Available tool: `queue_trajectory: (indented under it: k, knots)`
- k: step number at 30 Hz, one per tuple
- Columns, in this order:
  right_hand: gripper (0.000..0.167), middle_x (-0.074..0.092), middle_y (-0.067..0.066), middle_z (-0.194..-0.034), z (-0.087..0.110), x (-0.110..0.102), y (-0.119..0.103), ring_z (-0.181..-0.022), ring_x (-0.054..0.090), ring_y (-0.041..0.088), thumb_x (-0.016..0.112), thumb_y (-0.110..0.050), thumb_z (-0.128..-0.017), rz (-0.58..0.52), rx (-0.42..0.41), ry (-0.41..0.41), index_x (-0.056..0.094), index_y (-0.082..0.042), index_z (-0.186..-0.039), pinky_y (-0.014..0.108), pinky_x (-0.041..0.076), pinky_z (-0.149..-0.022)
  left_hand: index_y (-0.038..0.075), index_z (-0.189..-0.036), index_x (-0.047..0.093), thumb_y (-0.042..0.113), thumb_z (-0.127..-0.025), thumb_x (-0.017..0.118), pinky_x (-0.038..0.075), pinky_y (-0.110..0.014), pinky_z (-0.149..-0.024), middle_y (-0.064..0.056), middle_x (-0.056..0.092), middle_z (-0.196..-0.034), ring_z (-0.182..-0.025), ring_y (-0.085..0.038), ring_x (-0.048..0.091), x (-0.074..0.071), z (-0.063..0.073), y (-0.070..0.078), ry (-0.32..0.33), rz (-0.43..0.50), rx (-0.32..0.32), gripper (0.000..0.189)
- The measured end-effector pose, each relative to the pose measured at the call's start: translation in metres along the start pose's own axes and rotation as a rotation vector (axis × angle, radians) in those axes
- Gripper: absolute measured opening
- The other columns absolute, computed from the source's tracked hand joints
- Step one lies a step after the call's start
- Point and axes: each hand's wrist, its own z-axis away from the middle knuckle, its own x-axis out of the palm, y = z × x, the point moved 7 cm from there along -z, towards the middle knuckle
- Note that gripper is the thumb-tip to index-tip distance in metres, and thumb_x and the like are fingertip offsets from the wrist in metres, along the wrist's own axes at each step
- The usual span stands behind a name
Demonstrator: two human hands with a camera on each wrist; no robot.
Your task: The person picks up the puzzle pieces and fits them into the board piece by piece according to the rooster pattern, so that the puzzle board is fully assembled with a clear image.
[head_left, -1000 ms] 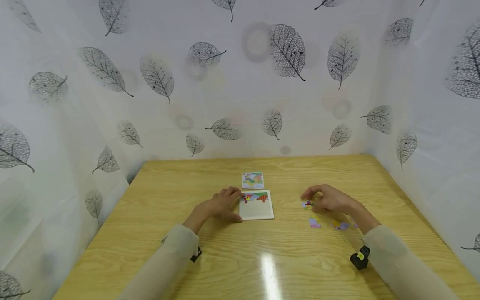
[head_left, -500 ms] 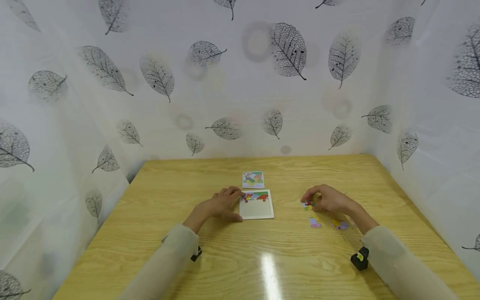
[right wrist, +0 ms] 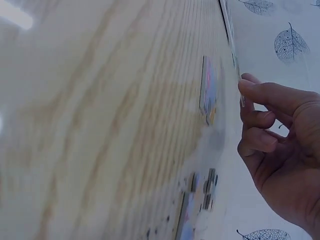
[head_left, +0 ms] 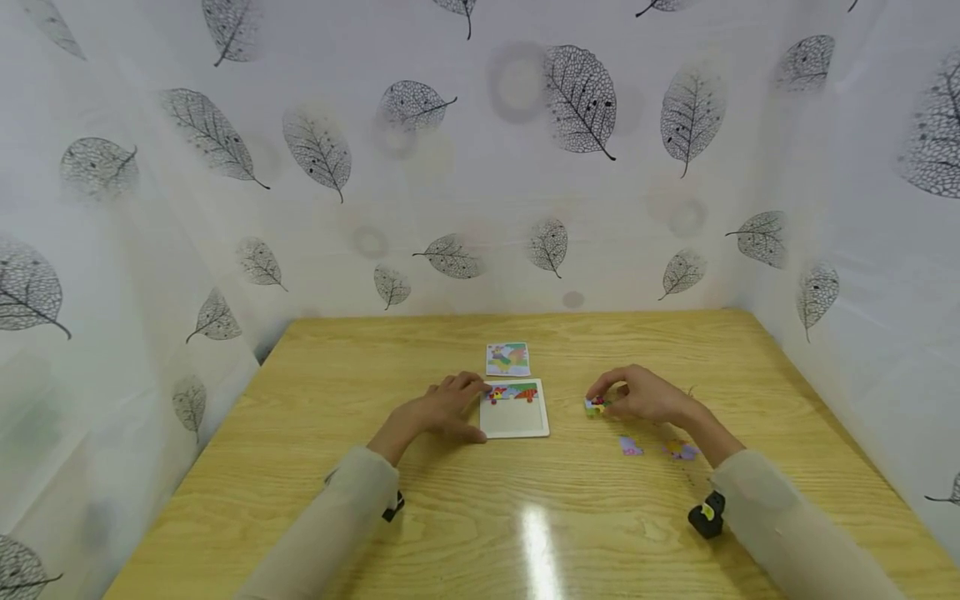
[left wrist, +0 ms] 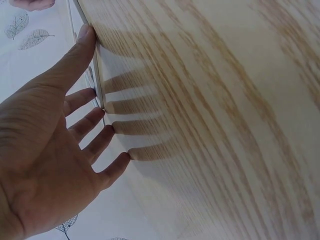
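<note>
My left hand (head_left: 442,410) lies at the left side of a white puzzle tray (head_left: 517,421), fingers spread. In the left wrist view, the fingertips and thumb touch along the tray's edge (left wrist: 100,85). A strip of fitted puzzle pieces (head_left: 513,393) fills the tray's top; its lower part shows bare. To the right, my right hand (head_left: 641,395) pinches a colourful puzzle piece (head_left: 592,407) between thumb and fingers. In the right wrist view, only a thin edge of that piece shows at the fingertips. Below this hand lie a lilac puzzle piece (head_left: 631,446) and a yellow-and-purple one (head_left: 679,450).
A square picture card (head_left: 507,359) lies just behind the tray. Black wrist cameras hang under both sleeves, one by the right cuff (head_left: 707,515). Leaf-printed white curtain (head_left: 465,167) encloses the back and sides of the wooden table (head_left: 360,350).
My right hand has moved a little left toward the tray, bringing the pinched puzzle piece along. My left hand has stayed at the tray.
</note>
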Motion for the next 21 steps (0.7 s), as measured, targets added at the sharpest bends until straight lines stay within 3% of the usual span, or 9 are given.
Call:
queue_trajectory:
  k: [5,12,16,21]
  knots:
    - [0.025,0.068,0.017,-0.126,-0.007,0.008,-0.008,-0.116,0.062,0.036,0.072,0.0,-0.094,-0.046,-0.011,-0.001,0.073,-0.002,-0.119,0.03,0.056,-0.082,0.011,-0.157,0.039,0.043,-0.092,0.079,0.027,-0.067,-0.118,-0.014,0.032,-0.161,-0.149,-0.041,0.03,0.001,-0.001,-0.002,-0.001,-0.004,0.005,0.083]
    - [0.024,0.067,0.018,-0.127,-0.024,0.029,-0.018,-0.108,0.062,0.033,0.071,0.0,-0.095,-0.078,-0.039,-0.012,0.073,-0.001,-0.119,0.032,0.053,-0.075,0.009,-0.157,0.039,0.042,-0.093,0.079,0.028,-0.067,-0.118,-0.016,0.032,-0.161,-0.148,-0.041,0.031,0.002,-0.002,-0.004,0.003,-0.011,0.007,0.082]
    - [0.024,0.068,0.016,-0.126,-0.034,0.04,-0.023,-0.112,0.061,0.03,0.073,0.0,-0.094,-0.07,-0.049,-0.016,0.074,-0.003,-0.118,0.032,0.055,-0.079,0.01,-0.157,0.039,0.043,-0.092,0.079,0.028,-0.065,-0.118,-0.015,0.033,-0.161,-0.148,-0.04,0.031,0.002,-0.002,-0.002,-0.002,-0.009,0.004,0.083]
    - [0.024,0.067,0.015,-0.126,-0.045,0.05,-0.032,-0.102,0.059,0.026,0.072,0.0,-0.094,-0.058,-0.051,-0.02,0.075,-0.005,-0.117,0.033,0.052,-0.076,0.011,-0.157,0.04,0.044,-0.092,0.079,0.029,-0.064,-0.118,-0.015,0.034,-0.16,-0.148,-0.04,0.032,-0.001,-0.001,0.001,0.002,-0.011,-0.007,0.083]
